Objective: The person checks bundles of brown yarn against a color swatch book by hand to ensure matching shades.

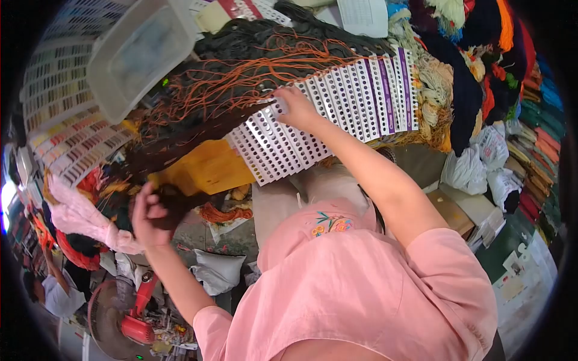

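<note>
Dark brown yarn (208, 130) stretches across the left part of the worktop, its thin end reaching the punched cards. My right hand (296, 110) is closed at that end, thumb and fingers pinching over the cards' upper edge. White cards with rows of dark holes (325, 111) lie overlapped in a fan, a few with purple strips. Low on the left, my left hand (149, 218) has its fingers curled at a hanging bundle of the same brown yarn; the grip is slightly blurred. Between the hands lies a yellow-orange sheet (214, 168), partly under the yarn.
Orange cords (241, 67) tangle over dark yarn behind the cards. A translucent plastic bin (141, 60) stands at upper left beside thread sample charts (60, 78). Yarn hanks (435, 102) pile up at right. A red fan (137, 328) and another person (60, 298) are at lower left.
</note>
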Available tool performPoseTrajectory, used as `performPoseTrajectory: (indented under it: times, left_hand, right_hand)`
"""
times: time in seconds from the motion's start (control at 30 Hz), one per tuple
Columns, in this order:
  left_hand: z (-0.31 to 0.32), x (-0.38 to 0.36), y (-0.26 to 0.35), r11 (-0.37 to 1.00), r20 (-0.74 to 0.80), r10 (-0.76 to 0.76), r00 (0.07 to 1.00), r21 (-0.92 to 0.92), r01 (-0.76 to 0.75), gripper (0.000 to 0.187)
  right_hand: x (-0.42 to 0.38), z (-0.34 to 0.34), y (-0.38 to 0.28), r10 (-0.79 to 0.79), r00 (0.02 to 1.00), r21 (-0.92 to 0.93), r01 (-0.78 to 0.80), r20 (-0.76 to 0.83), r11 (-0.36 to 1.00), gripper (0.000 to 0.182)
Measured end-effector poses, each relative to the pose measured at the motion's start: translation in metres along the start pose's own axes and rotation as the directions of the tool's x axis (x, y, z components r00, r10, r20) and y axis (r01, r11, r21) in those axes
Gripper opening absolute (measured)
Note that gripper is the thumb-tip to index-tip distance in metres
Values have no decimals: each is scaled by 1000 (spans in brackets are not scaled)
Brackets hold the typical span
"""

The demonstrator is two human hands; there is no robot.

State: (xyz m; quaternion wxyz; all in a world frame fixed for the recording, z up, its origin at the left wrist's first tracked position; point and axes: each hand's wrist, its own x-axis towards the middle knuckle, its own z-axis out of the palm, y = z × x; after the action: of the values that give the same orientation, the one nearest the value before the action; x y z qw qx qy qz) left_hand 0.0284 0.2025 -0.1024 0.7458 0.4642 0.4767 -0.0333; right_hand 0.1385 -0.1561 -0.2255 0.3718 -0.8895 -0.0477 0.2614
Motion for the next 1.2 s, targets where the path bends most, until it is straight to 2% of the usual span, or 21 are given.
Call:
performPoseTrajectory:
  times: [0.03,0.07,0.1,0.13,0.2,0.23,0.27,0.3,0.33,0.37,0.4,0.53,0.57,0.6,0.67,0.77,0.8,0.93,1.0,1.03,1.2]
  left_hand:
    - [16,-20,-7,977,237,-168,957,-90,194,29]
    - [38,-39,-22,989,224,-140,965,-25,149,30]
    - [56,-53,-32,976,251,-188,949,-59,209,31]
    - [71,-64,-41,935,479,-165,862,-202,291,33]
    - [76,-79,-52,912,486,-170,857,-252,324,36]
    - [80,-86,-54,917,533,-111,839,-271,294,37]
    - [85,-94,-52,923,562,-76,824,-273,271,37]
    - [84,-96,-54,942,601,-47,798,-239,235,43]
    - [87,-102,-55,924,567,-38,823,-293,244,40]
    - [82,-101,-56,938,645,-56,762,-228,262,42]
    - [81,-106,-55,956,652,-23,758,-208,208,44]
    - [75,-125,-37,913,724,28,690,-300,278,52]
    - [70,-125,-38,898,777,75,625,-325,296,55]
    - [71,-129,-36,886,745,59,664,-346,309,49]
    - [66,-129,-49,926,711,94,697,-319,200,41]
    - [67,-131,-53,903,793,105,601,-329,276,36]
    - [70,-136,-49,875,804,126,581,-366,317,37]
    - [70,-141,-51,880,832,138,537,-351,319,40]
    - [71,-141,-53,917,853,130,506,-297,266,40]
    - [74,-148,-48,924,826,96,555,-281,258,36]
    - [69,-151,-50,913,814,97,573,-302,274,29]
  right_hand:
    - [-6,-1,-3,-23,1000,25,24,-20,999,48]
    - [-16,-4,-11,-7,1000,95,6,16,995,45]
    - [-25,0,-18,-46,999,129,46,-7,991,39]
    - [-36,3,-27,-130,990,139,136,-53,981,29]
    - [-60,-1,-67,-155,988,334,153,-21,930,11]
    - [-71,5,-81,-139,990,469,124,-3,875,10]
    - [-84,2,-106,-127,990,475,85,57,876,11]
    - [-95,3,-125,-94,985,567,-6,147,824,10]
    - [-108,-1,-152,-102,971,727,-92,218,681,9]
    - [-118,0,-166,-148,957,755,-96,250,649,9]
    - [-125,0,-177,-192,941,780,-104,277,617,9]
    - [-141,-13,-198,-201,940,815,-118,276,567,9]
    - [-144,-16,-198,-221,939,838,-108,262,534,9]
    - [-147,-17,-196,-217,946,856,-102,242,507,9]
    - [-155,-22,-199,-190,940,861,-162,283,482,10]
    - [-168,-24,-203,-201,927,936,-269,316,228,9]
    - [-171,-24,-200,-200,931,942,-265,306,208,10]
    - [-185,-31,-204,-182,948,940,-208,262,271,10]
    - [-192,-32,-211,-188,961,905,-112,204,410,12]
    - [-194,-32,-211,-217,960,870,-49,177,490,12]
    - [-200,-30,-211,-252,958,864,7,138,503,11]
